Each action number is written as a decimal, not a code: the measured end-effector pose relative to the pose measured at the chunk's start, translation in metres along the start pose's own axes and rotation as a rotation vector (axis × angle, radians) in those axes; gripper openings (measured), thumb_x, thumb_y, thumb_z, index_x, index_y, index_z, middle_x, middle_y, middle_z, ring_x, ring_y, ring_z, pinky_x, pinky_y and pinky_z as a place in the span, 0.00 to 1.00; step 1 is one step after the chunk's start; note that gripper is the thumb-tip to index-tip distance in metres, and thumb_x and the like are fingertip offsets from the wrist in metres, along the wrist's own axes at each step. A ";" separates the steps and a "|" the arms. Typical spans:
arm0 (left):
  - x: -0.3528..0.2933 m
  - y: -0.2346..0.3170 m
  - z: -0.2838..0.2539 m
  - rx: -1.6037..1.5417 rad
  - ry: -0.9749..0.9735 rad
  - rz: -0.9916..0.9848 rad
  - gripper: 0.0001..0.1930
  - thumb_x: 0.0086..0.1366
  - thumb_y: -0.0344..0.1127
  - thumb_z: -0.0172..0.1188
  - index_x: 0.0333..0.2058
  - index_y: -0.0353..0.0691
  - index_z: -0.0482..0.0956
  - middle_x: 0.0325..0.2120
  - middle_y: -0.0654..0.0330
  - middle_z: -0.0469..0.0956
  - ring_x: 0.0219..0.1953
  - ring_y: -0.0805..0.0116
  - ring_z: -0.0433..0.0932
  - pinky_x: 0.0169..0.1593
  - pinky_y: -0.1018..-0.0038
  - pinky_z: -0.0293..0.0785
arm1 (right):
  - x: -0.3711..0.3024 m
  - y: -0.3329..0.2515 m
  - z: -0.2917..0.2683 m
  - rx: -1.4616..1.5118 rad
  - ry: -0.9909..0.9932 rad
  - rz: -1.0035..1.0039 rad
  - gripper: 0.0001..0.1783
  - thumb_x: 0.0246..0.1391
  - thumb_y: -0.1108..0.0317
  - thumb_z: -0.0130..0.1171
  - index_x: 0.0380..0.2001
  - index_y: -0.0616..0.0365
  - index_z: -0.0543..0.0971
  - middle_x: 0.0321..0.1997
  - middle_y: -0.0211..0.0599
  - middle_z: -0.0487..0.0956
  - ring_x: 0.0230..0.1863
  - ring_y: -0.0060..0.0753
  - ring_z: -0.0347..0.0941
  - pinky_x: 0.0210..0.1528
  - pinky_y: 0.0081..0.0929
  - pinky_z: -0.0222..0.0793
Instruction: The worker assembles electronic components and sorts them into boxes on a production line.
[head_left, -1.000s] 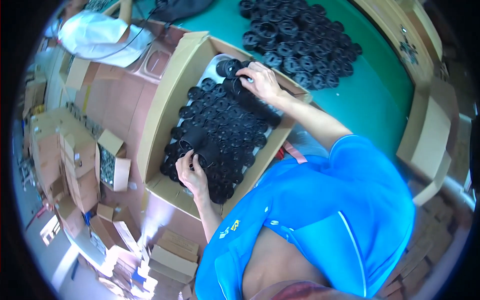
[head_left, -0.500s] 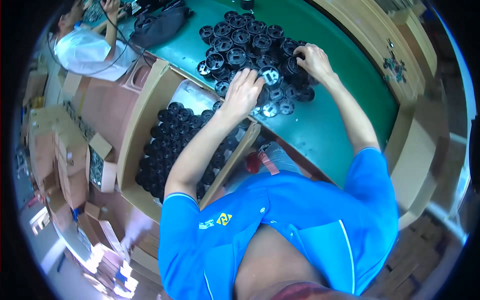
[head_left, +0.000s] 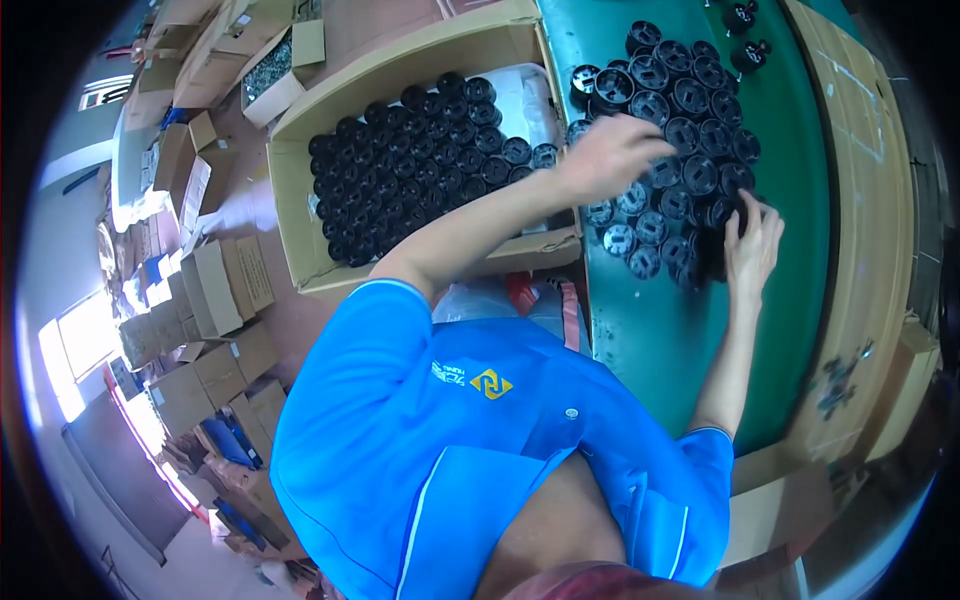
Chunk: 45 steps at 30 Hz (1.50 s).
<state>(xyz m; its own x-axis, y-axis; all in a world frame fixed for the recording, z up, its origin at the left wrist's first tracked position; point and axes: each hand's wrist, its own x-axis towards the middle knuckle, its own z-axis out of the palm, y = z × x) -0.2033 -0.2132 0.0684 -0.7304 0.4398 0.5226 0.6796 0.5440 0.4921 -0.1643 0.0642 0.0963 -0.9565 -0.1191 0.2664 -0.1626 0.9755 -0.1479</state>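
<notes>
A stacked pile of black round plastic parts (head_left: pixel 690 97), cup-like with slotted faces, sits on a green tabletop (head_left: pixel 650 330). My left hand (head_left: pixel 612 158) is over the pile's left side, somewhat blurred. Its fingers reach rightward, slightly bent and apart, and I see nothing held. At the pile's right edge is my right hand (head_left: pixel 757 245), thumb and fingers curved around a black round part (head_left: pixel 738 180) that they partly hide. Several parts at the pile's near end show shinier faces, such as a silvery-looking round part (head_left: pixel 619 239).
Left of the table, an open cardboard box (head_left: pixel 290 210) holds rows of similar black parts (head_left: pixel 420 150) and a clear plastic bag (head_left: pixel 525 100). A few black knobbed pieces (head_left: pixel 748 55) stand at the far end. Cardboard lines the table's right side; more cartons (head_left: pixel 225 285) lie farther left.
The view has swung so the box and pile sit differently in it. My left hand has left the shiny part it was beside and now reaches over the pile's left side. My right hand stays at the right edge.
</notes>
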 end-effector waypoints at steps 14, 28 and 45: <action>-0.168 -0.144 -0.034 0.219 -0.461 -0.087 0.22 0.61 0.31 0.57 0.55 0.50 0.76 0.49 0.57 0.73 0.49 0.58 0.73 0.53 0.69 0.69 | -0.081 -0.279 0.155 0.596 -0.519 0.375 0.34 0.53 0.64 0.60 0.62 0.60 0.64 0.52 0.62 0.68 0.51 0.65 0.69 0.53 0.51 0.70; -0.175 -0.142 0.023 0.381 -0.392 -0.067 0.07 0.56 0.32 0.56 0.27 0.40 0.83 0.33 0.49 0.80 0.34 0.55 0.78 0.44 0.63 0.74 | -0.078 -0.287 0.218 -0.094 -0.542 0.752 0.12 0.60 0.67 0.49 0.43 0.45 0.81 0.44 0.43 0.75 0.45 0.51 0.75 0.48 0.45 0.75; -0.138 -0.140 -0.116 -0.044 -0.278 -0.404 0.14 0.53 0.23 0.57 0.40 0.36 0.83 0.33 0.50 0.78 0.34 0.51 0.79 0.41 0.63 0.77 | -0.074 -0.282 0.222 0.142 -0.481 0.837 0.11 0.53 0.68 0.53 0.37 0.46 0.83 0.43 0.45 0.81 0.45 0.53 0.78 0.49 0.46 0.74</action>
<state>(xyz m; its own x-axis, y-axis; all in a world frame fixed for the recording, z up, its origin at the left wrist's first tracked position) -0.1898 -0.4333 0.0084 -0.9226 0.3770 0.0816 0.3361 0.6820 0.6495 -0.1011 -0.2433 -0.0935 -0.7679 0.5084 -0.3898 0.6166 0.7516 -0.2344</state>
